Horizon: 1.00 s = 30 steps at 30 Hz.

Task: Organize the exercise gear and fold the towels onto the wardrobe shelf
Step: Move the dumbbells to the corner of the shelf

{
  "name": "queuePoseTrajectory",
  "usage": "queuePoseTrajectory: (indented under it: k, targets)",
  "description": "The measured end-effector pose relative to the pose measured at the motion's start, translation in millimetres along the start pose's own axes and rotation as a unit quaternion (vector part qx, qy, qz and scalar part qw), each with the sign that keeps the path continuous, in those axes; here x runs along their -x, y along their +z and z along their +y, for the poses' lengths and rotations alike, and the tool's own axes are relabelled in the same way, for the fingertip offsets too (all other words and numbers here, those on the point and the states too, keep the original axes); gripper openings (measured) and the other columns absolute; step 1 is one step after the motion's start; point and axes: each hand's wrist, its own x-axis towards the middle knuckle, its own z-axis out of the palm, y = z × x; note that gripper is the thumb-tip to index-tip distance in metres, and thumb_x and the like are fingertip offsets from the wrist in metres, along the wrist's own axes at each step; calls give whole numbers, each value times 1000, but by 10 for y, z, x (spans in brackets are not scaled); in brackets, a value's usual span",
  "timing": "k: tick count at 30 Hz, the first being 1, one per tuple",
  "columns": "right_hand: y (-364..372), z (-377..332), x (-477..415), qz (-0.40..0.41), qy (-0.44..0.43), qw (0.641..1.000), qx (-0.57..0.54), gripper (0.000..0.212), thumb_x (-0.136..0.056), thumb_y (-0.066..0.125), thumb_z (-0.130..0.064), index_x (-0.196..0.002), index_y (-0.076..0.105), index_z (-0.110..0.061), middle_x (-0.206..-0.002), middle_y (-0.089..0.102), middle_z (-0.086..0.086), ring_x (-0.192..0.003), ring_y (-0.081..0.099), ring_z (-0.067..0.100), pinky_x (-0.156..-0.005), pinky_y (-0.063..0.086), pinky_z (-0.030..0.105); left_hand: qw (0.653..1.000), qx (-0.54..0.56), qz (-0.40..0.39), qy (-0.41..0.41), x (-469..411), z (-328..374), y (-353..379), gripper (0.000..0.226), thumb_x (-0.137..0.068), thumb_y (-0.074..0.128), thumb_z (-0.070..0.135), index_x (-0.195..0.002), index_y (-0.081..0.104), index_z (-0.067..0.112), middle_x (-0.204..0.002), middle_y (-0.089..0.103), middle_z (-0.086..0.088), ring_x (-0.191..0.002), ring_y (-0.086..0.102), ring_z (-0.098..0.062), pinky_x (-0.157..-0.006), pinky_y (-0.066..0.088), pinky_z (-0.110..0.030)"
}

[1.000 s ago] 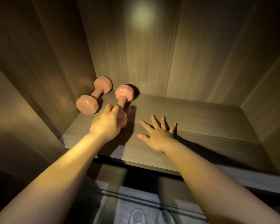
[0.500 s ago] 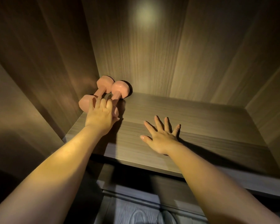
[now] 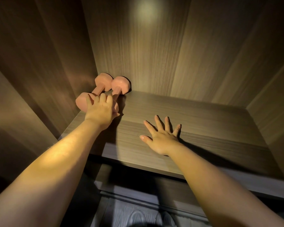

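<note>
Two pink dumbbells (image 3: 103, 81) lie side by side in the far-left corner of the shelf (image 3: 187, 112). Your left hand (image 3: 101, 110) lays near-straight fingers (image 3: 102, 98) over their near ends; your right hand (image 3: 161, 138) rests spread flat at mid-shelf. Gear step looks nearly done; towels, unseen, come next.

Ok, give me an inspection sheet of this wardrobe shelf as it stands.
Surface: wood-grain shelf.
Job's things: two pink dumbbells, left dumbbell and right dumbbell, side by side in the back left corner; no towels seen.
Clutter: nothing seen.
Grippers: left hand lies over the dumbbells' near ends, fingers fairly straight; right hand spread flat on the shelf.
Cables: nothing seen.
Surroundings: wood-grain wardrobe walls; dim floor below.
</note>
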Motion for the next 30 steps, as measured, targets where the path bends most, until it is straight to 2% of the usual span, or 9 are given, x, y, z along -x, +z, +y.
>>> queuePoseTrajectory:
  k: [4, 11, 13, 15, 17, 19, 21, 27, 30]
  targets:
    - [-18, -8, 14, -1, 0, 1000, -1, 65, -91, 13, -72, -147, -14, -50, -156, -32, -2, -138, -36, 35, -101, -22, 72, 1000, 7, -5, -12, -57, 15, 22, 67, -89, 60, 47, -140, 35, 11, -135, 44, -14, -123, 45, -36, -107, 22, -70]
    - [-24, -10, 28, -3, -1, 1000, -2, 65, -92, 12, -72, -147, -14, -50, -156, -32, -2, -138, -36, 35, -102, -21, 72, 1000, 12, -5, -19, -97, 17, 51, 67, -89, 60, 47, -140, 33, 12, -137, 41, -16, -124, 43, -38, -104, 26, -70]
    - [-12, -10, 25, 0, 0, 1000, -1, 65, -92, 12, -72, -147, -14, -50, -156, -32, -2, -138, -36, 35, -102, -21, 72, 1000, 6, 10, -24, -64, 16, 73, 70, -90, 58, 49, -143, 30, 14, -145, 35, -19, -133, 34, -40, -105, 25, -71]
    - [-6, -2, 12, 2, -2, 1000, -1, 65, -91, 12, -72, -147, -14, -50, -156, -32, -2, -138, -36, 35, -102, -21, 72, 999, 10, 29, -42, 4, 45, 113, 76, -91, 56, 49, -150, 19, 20, -154, 19, -20, -143, 15, -43, -106, 23, -71]
    - [0, 5, 3, 0, -3, 1000, 0, 65, -91, 12, -73, -146, -15, -51, -156, -32, -2, -138, -36, 35, -102, -22, 72, 997, 35, 40, -65, 73, 92, 154, 79, -91, 58, 46, -152, 11, 27, -156, 12, -21, -145, 6, -44, -104, 26, -69]
    - [11, 11, -12, 2, -2, 1000, 3, 65, -91, 11, -73, -146, -15, -51, -156, -32, -3, -138, -36, 35, -101, -22, 71, 995, 51, 45, -79, 95, 118, 183, 77, -92, 59, 40, -152, 12, 27, -154, 14, -25, -144, 6, -44, -104, 29, -68]
    - [24, 24, -28, 5, -5, 1000, 5, 65, -90, 11, -74, -146, -16, -52, -156, -32, -3, -138, -37, 35, -99, -23, 71, 995, 21, 41, -84, 79, 123, 198, 71, -96, 54, 38, -152, 12, 24, -153, 14, -29, -145, 5, -45, -106, 27, -66]
    - [63, 47, -50, 13, -11, 1000, 6, 66, -88, 9, -75, -145, -16, -52, -156, -32, -4, -138, -37, 34, -98, -24, 70, 995, -26, 23, -89, 69, 124, 201, 69, -99, 44, 44, -152, 5, 24, -154, 9, -33, -146, 2, -45, -108, 23, -62]
    - [36, 31, -22, 7, -7, 1000, 5, 65, -90, 10, -74, -146, -16, -51, -156, -32, -3, -138, -37, 34, -99, -24, 70, 996, -15, 17, -89, 82, 120, 131, 72, -98, 41, 49, -154, 2, 25, -156, 5, -32, -145, 4, -47, -111, 20, -61]
